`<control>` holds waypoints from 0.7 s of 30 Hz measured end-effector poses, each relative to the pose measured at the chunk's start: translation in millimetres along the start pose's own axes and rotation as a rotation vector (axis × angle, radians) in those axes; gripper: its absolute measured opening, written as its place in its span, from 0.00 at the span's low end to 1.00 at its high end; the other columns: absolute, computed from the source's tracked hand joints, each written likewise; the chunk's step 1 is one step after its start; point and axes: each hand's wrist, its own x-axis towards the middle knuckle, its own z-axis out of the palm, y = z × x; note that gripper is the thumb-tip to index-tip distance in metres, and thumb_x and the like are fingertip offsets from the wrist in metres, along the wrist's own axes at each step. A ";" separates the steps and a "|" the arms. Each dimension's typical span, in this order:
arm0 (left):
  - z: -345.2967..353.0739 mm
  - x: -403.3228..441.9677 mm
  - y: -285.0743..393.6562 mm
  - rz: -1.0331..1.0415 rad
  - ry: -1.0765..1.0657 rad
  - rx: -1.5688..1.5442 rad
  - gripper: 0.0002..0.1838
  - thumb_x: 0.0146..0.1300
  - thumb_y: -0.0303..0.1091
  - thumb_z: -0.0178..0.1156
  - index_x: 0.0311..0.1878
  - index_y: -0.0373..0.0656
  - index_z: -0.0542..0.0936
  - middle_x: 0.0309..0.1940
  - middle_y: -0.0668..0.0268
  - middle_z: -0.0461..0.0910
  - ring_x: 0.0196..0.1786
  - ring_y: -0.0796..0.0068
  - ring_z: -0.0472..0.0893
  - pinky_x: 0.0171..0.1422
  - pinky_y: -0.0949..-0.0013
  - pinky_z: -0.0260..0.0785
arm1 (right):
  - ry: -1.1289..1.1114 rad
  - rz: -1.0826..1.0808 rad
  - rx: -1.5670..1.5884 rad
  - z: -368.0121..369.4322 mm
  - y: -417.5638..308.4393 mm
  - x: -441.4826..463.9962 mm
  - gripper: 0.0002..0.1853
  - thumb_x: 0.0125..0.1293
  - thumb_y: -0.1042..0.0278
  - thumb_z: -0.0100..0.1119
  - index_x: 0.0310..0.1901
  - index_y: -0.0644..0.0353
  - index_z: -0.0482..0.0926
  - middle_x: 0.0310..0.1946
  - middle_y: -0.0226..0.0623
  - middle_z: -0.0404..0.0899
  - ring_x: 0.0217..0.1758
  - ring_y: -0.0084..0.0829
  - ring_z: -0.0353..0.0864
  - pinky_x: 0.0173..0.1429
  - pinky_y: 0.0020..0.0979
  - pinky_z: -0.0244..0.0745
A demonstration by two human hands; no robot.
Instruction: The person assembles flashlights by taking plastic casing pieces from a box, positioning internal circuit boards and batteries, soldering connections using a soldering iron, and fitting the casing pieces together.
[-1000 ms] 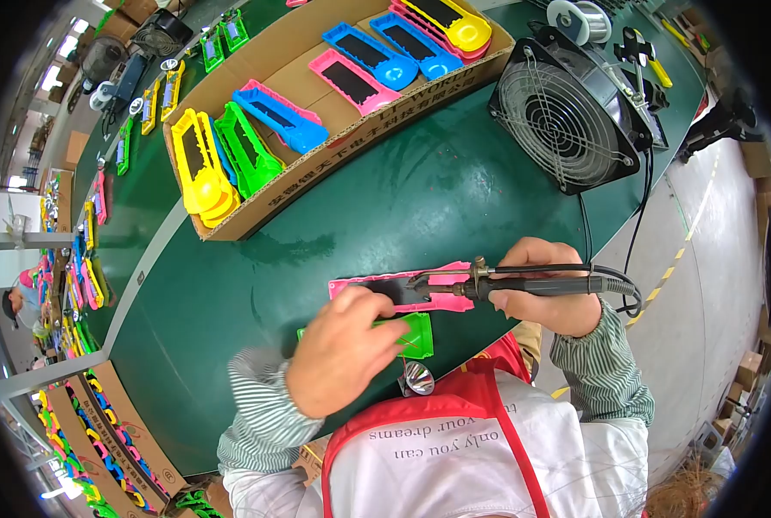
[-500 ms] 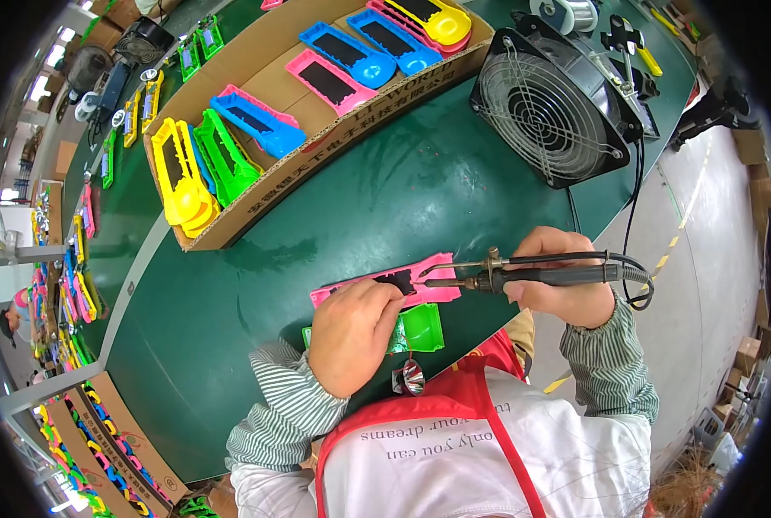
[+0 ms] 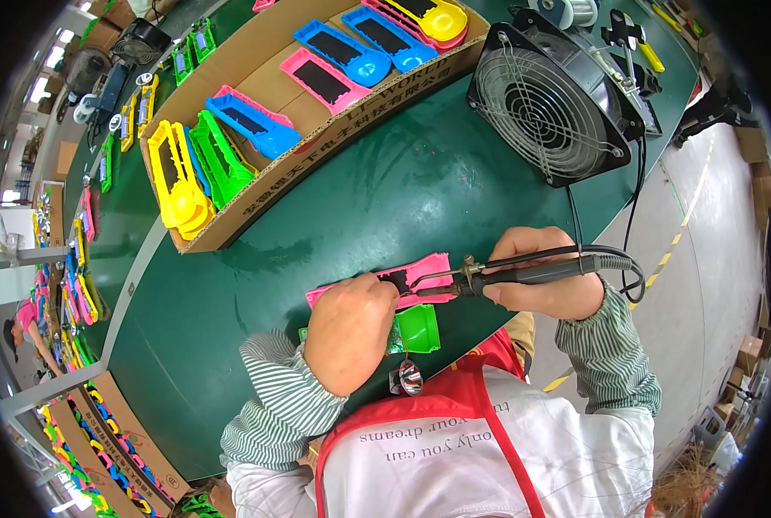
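My right hand [image 3: 545,274] grips a soldering iron [image 3: 532,273] with a thin metal tube fixed alongside its tip. The tip points left into a pink plastic shell [image 3: 437,266] with a black panel, lying on the green table. My left hand [image 3: 351,328] lies over the shell's left part, fingers curled and pinched near the tip; what they hold is hidden. Just below the pink shell sits a green plastic shell [image 3: 420,328] with a circuit board, partly under my left hand. A small silvery reflector [image 3: 408,377] hangs by a wire at the table edge.
A cardboard box [image 3: 333,129] of colourful shells stands at the back. A black fan [image 3: 549,104] with cables is at the back right, near a solder spool [image 3: 573,12]. More coloured parts line the left side, where another person [image 3: 31,324] is bent over.
The iron and my right hand have shifted slightly left, with the tip further over the black panel. My left hand stays on the pink shell. The person at far left has moved more into view.
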 end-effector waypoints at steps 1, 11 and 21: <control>-1.3 0.5 0.7 0.001 -0.006 -0.001 0.06 0.57 0.28 0.58 0.33 0.36 0.81 0.28 0.55 0.78 0.35 0.53 0.79 0.41 0.56 0.71 | -0.003 0.011 -0.001 0.3 -1.6 0.5 0.07 0.52 0.73 0.68 0.30 0.64 0.79 0.22 0.26 0.78 0.24 0.13 0.74 0.27 0.21 0.69; -4.3 4.3 -1.8 0.019 -0.064 0.034 0.06 0.57 0.27 0.58 0.32 0.36 0.82 0.29 0.55 0.79 0.35 0.53 0.79 0.41 0.56 0.71 | 0.005 -0.070 -0.017 0.8 5.6 -0.4 0.08 0.52 0.72 0.68 0.31 0.64 0.79 0.21 0.28 0.78 0.24 0.15 0.75 0.27 0.22 0.70; -3.0 5.5 -3.4 0.016 -0.048 0.002 0.06 0.57 0.28 0.59 0.31 0.36 0.82 0.28 0.55 0.79 0.34 0.53 0.79 0.40 0.55 0.71 | 0.158 -0.072 -0.046 -4.5 2.3 -23.6 0.10 0.50 0.70 0.70 0.29 0.65 0.79 0.19 0.31 0.79 0.21 0.19 0.75 0.25 0.24 0.70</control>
